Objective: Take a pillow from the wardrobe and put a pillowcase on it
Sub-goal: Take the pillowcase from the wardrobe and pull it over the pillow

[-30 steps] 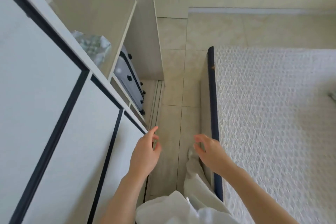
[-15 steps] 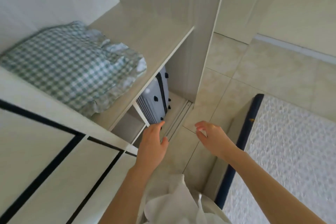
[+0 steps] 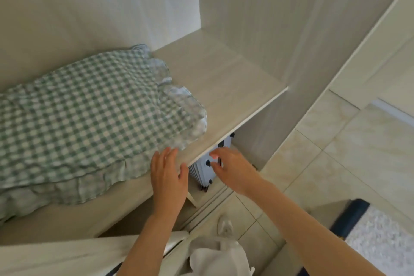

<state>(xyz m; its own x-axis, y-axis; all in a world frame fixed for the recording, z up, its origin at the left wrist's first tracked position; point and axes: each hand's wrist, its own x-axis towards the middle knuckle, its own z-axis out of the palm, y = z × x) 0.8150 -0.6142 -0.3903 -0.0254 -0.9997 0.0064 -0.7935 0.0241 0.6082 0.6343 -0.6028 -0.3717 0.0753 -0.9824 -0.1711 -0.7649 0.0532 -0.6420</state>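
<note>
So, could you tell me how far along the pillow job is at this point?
Done: the wardrobe stands open, exposing the green-and-white gingham frilled pillow on the pale wooden shelf. In hand: the left hand hovers by its frilled corner and the right hand is beside it; both are empty. Left: lifting it out and adding the pillowcase.

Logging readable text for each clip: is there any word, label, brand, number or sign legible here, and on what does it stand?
None can be read. The checked pillow, the wardrobe shelf and the suitcase below it show no print, label or number in this view.
</note>
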